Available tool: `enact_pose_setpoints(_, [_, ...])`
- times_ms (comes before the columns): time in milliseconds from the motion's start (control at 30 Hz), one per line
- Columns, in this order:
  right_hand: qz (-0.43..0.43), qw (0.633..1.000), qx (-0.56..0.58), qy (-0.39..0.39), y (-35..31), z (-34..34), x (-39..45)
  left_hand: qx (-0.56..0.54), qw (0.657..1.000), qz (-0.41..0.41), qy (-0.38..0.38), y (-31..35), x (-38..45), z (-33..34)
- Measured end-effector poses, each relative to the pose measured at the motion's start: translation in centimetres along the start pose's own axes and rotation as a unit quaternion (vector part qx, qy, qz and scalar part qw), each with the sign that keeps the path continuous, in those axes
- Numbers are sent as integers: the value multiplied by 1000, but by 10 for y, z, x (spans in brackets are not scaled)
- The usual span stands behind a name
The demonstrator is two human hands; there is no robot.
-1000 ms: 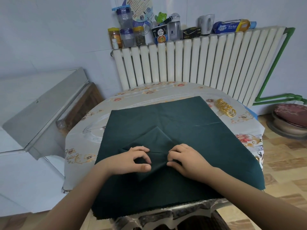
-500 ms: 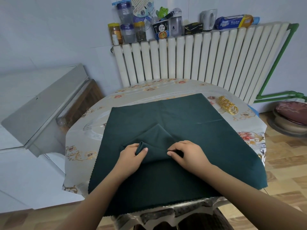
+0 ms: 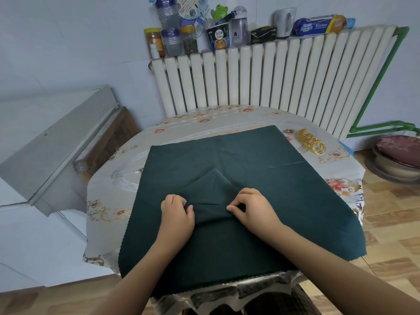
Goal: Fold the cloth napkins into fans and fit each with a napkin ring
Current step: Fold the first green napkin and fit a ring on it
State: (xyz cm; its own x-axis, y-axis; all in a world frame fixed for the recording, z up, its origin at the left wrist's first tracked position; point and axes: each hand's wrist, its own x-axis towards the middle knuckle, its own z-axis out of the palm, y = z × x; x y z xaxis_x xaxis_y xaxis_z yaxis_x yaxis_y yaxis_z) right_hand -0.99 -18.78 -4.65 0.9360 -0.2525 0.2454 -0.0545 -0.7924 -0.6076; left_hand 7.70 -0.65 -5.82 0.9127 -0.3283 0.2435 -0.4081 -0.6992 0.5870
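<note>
On the table (image 3: 109, 201), dark green napkin (image 3: 284, 201) lay spread flat, raised fold at its middle.
Both my hands pinched that fold: my left hand (image 3: 177, 214) gripped its left end, my right hand (image 3: 252, 208) its right end, fingers curled into cloth. Gold napkin rings (image 3: 310, 143) sat stacked beside the napkin's far right corner, near the radiator (image 3: 272, 76).

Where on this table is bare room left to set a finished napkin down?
Bare tablecloth left of the green cloth, and a strip between it and the radiator. The far right corner is crowded by gold rings.
</note>
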Motion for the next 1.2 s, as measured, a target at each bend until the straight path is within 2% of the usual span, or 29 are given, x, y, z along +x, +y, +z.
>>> enact_pose_setpoints(100, [7,1000,0,7,-2,1,0,19,1000,5,-3,1,1,-3])
enact_pose_setpoints(167, [6,1000,-18,10,-2,2,0,99,987,127,23,5,5,-5])
enact_pose_setpoints(200, [5,999,-29,12,-2,2,0,153,968,197,-3,8,8,-6])
enact_pose_setpoints(267, [1,998,-52,21,-1,2,-1,230,926,268,-130,19,8,-8])
enact_pose_setpoints(300, [0,998,-57,25,-1,2,-1,247,915,268,-171,21,7,-6])
enact_pose_setpoints(367, [0,998,-60,31,0,-1,-4,252,912,206,-250,15,6,-1])
enact_pose_setpoints(533, [11,996,-67,62,13,-13,-13,231,918,173,-274,14,10,-2])
enact_pose_setpoints(867, [-71,984,-145,79,16,-9,-11,232,914,152,-297,22,9,-5])
enact_pose_setpoints(1000, [-63,984,-168,24,7,-15,-5,316,890,191,-268,41,20,-11])
enact_pose_setpoints(1100, [-58,981,-186,-11,5,-16,-3,296,890,253,-235,64,41,-5])
enact_pose_setpoints(1200, [-42,981,-191,-16,5,-16,-3,281,869,269,-307,85,64,9])
